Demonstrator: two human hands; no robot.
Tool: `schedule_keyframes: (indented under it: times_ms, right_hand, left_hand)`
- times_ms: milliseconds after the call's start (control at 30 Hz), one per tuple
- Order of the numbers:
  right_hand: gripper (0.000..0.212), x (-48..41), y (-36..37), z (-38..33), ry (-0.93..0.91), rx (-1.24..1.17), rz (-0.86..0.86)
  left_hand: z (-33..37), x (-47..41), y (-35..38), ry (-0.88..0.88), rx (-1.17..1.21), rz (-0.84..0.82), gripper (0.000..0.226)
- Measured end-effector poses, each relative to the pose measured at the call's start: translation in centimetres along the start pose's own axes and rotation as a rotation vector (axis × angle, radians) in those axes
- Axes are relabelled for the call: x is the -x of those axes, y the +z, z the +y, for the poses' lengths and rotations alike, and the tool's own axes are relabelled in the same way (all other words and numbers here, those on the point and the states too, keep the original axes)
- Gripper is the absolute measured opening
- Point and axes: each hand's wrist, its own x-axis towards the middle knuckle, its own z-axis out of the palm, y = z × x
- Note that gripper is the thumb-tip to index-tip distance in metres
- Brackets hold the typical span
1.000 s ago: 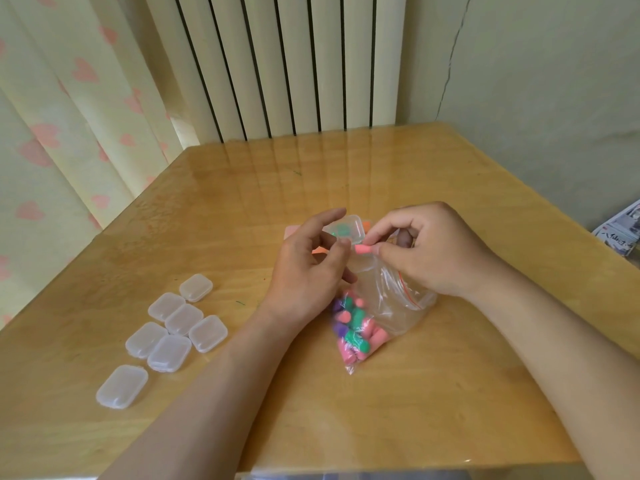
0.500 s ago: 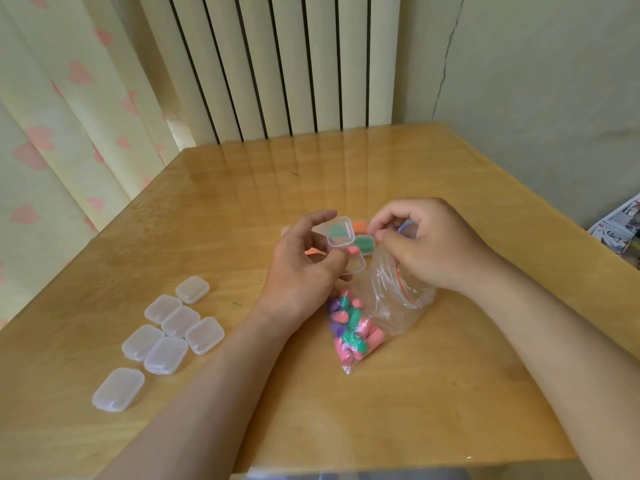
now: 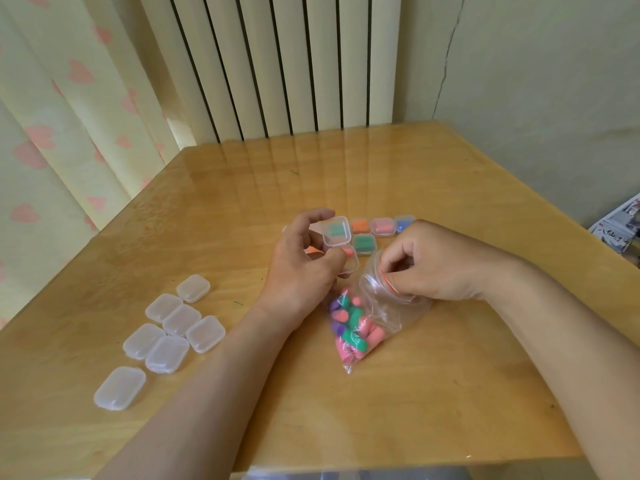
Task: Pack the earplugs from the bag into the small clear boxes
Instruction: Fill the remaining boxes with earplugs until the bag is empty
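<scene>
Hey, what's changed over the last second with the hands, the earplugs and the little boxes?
The right hand carried a pink earplug to the open box, let it go inside, then dropped back to the bag and now grips its mouth. Unchanged: the left hand holds that box, and the empty boxes lie where they were.

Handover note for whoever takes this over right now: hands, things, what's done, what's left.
Left hand holds an open box with a pink earplug in its base.
Right hand has its fingers curled at the mouth of the bag; cannot tell whether they hold anything.
The bag lies on the table with many earplugs inside.
Done: at least four filled boxes behind the hands.
Left: finish this box, then fill the seven closed empty boxes on the left.
</scene>
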Motion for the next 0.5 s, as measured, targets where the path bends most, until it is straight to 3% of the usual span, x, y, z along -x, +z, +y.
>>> schedule_keyframes:
  times_ms: [233, 500]
  right_hand:
    - [0.019, -0.5, 0.5, 0.4, 0.017, 0.074, -0.027]
    - [0.048, -1.0, 0.6, 1.1, 0.016, 0.077, 0.003]
  left_hand:
    - [0.2, 0.1, 0.1, 0.004, -0.011, 0.007, 0.045]
    - [0.0, 0.0, 0.0, 0.01, -0.029, 0.013, 0.044]
